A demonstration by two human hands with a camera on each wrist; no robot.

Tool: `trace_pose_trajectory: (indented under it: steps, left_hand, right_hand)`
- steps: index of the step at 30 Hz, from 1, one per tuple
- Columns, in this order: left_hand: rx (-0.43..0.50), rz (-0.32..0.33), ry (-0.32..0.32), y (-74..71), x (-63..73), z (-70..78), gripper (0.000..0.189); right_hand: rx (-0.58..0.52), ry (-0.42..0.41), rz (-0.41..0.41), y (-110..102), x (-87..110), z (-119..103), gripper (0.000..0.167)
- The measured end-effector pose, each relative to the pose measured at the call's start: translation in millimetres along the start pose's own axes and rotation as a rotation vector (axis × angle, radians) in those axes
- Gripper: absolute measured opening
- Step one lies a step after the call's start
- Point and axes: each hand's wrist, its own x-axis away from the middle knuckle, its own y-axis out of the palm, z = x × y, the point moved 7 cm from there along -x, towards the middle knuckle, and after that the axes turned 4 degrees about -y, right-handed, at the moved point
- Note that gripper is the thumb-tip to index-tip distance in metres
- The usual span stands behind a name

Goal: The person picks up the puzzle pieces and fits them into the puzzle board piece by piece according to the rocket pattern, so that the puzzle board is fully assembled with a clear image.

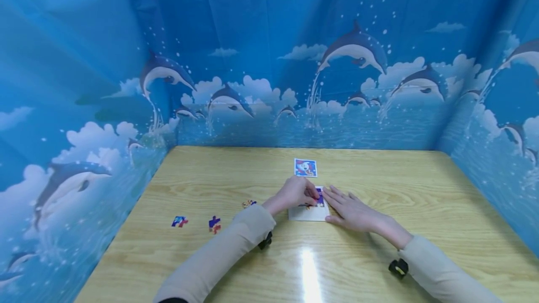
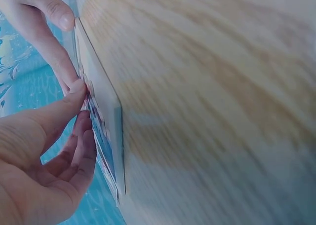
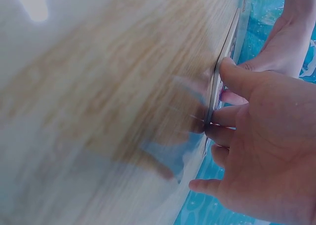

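Observation:
A shallow white puzzle tray, part filled with purple and orange pieces, lies on the table between both hands. My left hand reaches over it with curled fingers; the left wrist view shows thumb and index finger pinching at the tray's face. A reddish puzzle piece shows at these fingertips, mostly hidden. My right hand lies with its fingers spread and fairly straight, touching the tray's right edge. In the right wrist view, thumb and fingers rest along that edge.
Just beyond the tray lies a small picture card with a white figure on blue. Loose puzzle pieces lie to the left: a blue and red cluster, a purple and orange cluster and an orange one. A dolphin-print curtain surrounds the wooden table.

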Motion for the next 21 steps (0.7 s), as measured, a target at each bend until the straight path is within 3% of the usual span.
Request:
trace_pose_trajectory:
  steps: [10,16,21]
  left_hand:
    - [-0.038,0.049,-0.027,-3.7,1.2,-0.4,0.018]
    - [-0.002,0.065,-0.07,-7.2,2.6,-4.7,0.011]
    - [0.046,0.11,-0.052,-20.4,6.9,-9.9,0.019]
  right_hand:
    - [0.007,-0.011,0.013,-1,-0.1,-1,0.071]
    - [0.005,-0.005,0.002,-1,-0.3,-2,0.071]
    - [0.012,0.002,-0.002,-1,0.4,-2,0.072]
